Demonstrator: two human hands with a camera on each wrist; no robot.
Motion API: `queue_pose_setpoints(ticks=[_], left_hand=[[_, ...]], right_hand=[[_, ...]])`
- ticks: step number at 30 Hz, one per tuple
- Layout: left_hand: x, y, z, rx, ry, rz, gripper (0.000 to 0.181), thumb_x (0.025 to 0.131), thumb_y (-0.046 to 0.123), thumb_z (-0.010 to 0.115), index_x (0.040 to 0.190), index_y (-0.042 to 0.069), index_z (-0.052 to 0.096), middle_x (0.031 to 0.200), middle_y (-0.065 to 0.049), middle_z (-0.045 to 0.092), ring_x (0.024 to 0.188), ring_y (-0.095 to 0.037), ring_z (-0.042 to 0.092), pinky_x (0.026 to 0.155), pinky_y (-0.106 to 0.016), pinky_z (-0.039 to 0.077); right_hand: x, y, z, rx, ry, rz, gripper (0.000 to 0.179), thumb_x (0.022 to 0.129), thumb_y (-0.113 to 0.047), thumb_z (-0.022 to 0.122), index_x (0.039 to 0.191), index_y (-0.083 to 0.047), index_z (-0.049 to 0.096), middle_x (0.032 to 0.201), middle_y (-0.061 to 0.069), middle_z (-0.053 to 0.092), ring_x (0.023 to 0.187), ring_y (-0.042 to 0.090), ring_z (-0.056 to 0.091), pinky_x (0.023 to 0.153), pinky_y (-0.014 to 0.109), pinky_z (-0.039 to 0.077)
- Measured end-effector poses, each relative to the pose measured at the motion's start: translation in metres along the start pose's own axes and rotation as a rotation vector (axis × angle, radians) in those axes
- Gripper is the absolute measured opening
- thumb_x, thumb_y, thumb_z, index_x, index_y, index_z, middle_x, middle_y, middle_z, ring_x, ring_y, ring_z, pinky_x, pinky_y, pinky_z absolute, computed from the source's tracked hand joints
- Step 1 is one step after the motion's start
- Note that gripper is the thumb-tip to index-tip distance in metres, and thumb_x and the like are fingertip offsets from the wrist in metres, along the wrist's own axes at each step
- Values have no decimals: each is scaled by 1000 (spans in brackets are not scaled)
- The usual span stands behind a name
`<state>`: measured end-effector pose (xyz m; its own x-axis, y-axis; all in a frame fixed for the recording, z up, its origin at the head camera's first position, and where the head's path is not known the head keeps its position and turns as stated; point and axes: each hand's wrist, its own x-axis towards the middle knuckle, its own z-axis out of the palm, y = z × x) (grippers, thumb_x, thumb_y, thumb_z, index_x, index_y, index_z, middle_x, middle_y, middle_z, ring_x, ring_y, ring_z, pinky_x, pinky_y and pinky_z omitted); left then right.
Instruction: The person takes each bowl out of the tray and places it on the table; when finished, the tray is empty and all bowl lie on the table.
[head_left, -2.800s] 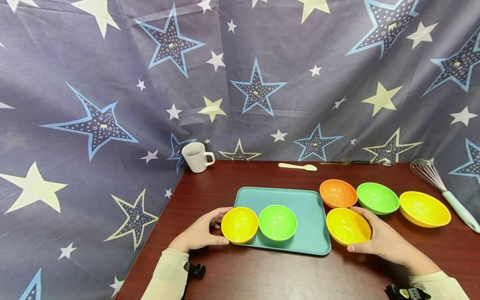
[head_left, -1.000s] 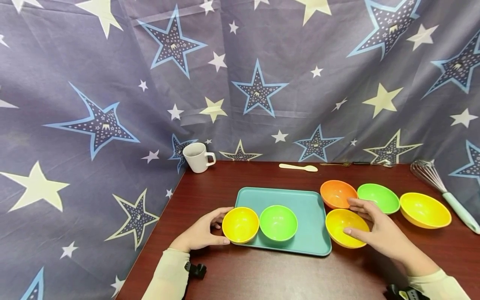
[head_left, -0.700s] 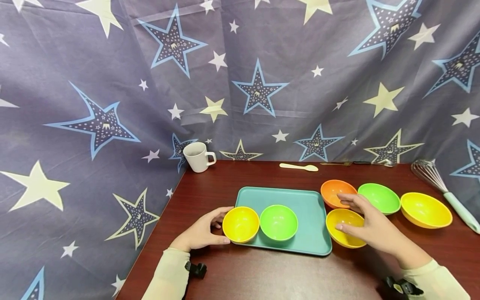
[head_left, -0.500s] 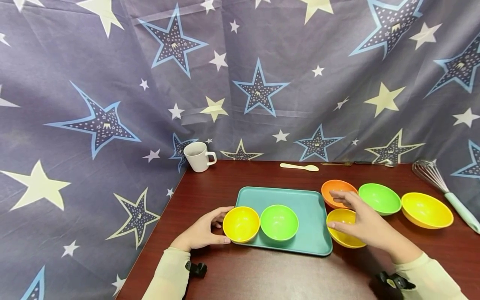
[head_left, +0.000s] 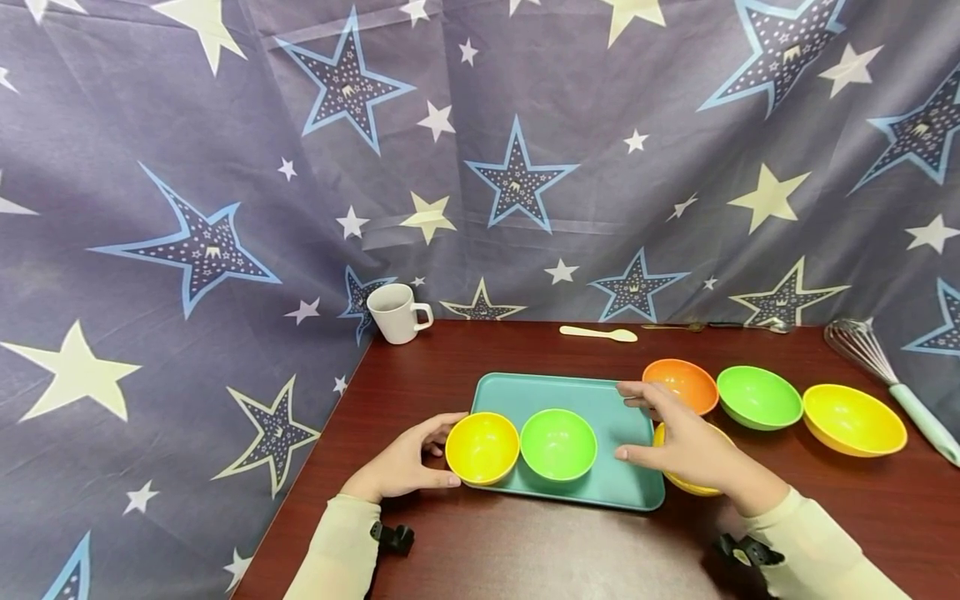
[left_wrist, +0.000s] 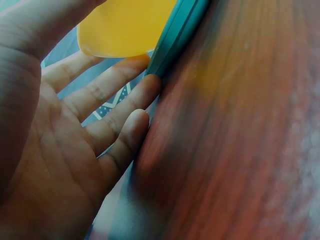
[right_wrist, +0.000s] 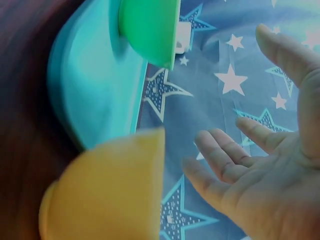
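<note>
The only printed matter is on the star-patterned cloth (head_left: 420, 275), where small crown-like marks sit inside the blue-edged stars, too fine to read as lettering. The left hand (head_left: 408, 454) stands at the outer side of the left yellow bowl (head_left: 482, 448), thumb and fingers well apart; the left wrist view shows its fingers spread and only slightly bent, their tips at the bowl and the tray's edge, though whether they press I cannot tell. That bowl sits at the left end of the teal rectangular tray (head_left: 540, 392), with a lime-green bowl (head_left: 558, 446) just beside it. The right hand (head_left: 690, 446) hangs over the tray's right end and the right yellow bowl (right_wrist: 110, 190), fingers and thumb spread wide with a gap between them; the right wrist view shows it apart from this bowl, which stands on the wooden table (head_left: 525, 558) just beside the tray. Behind it come an orange bowl (head_left: 686, 385), a second green bowl (head_left: 760, 398) and a wide yellow bowl (head_left: 853, 421) in a row, with a wire whisk (head_left: 911, 412) at the far right. A cream spoon (head_left: 597, 334) and a white mug (head_left: 396, 314) are at the back.
</note>
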<state>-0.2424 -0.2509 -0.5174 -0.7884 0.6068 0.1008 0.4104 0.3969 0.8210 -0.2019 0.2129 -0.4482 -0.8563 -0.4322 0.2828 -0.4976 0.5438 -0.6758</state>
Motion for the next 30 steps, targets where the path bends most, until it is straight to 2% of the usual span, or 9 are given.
queue_pose_setpoints(ticks=[3,5,12,19,30], left_hand=[[0,-1,0,11,0,9,88,83,32,91,157,32,44,129,6,67,114,-18,64,92,-40,53],[0,-2,0,16,0,12,88,83,33,91,157,32,44,129,7,67,114,-17,65,92,-39,53],[0,-4,0,19,3,3,88,83,34,91,158,33,44,129,7,68,115,-17,65,92,-38,53],[1,-4,0,21,3,4,88,83,33,91,158,32,43,130,7,67,114,-17,65,92,-39,53],[0,-3,0,13,0,-1,88,84,33,91,158,32,44,129,7,67,114,-18,64,93,-39,53]], right_hand=[[3,-4,6,39,-21,17,86,85,-40,90,153,-10,46,146,9,54,128,35,57,105,58,46],[6,-5,11,54,-30,25,87,84,-40,90,153,-13,46,146,9,54,128,36,57,105,59,46],[15,-7,26,84,-65,60,93,81,-45,91,153,-9,45,149,14,52,131,37,56,105,60,47],[23,-14,35,102,-109,73,95,82,-43,90,155,-6,42,152,16,48,134,39,53,105,60,47],[33,-20,49,59,-151,74,97,79,-44,92,155,-8,44,154,14,47,135,38,54,102,57,49]])
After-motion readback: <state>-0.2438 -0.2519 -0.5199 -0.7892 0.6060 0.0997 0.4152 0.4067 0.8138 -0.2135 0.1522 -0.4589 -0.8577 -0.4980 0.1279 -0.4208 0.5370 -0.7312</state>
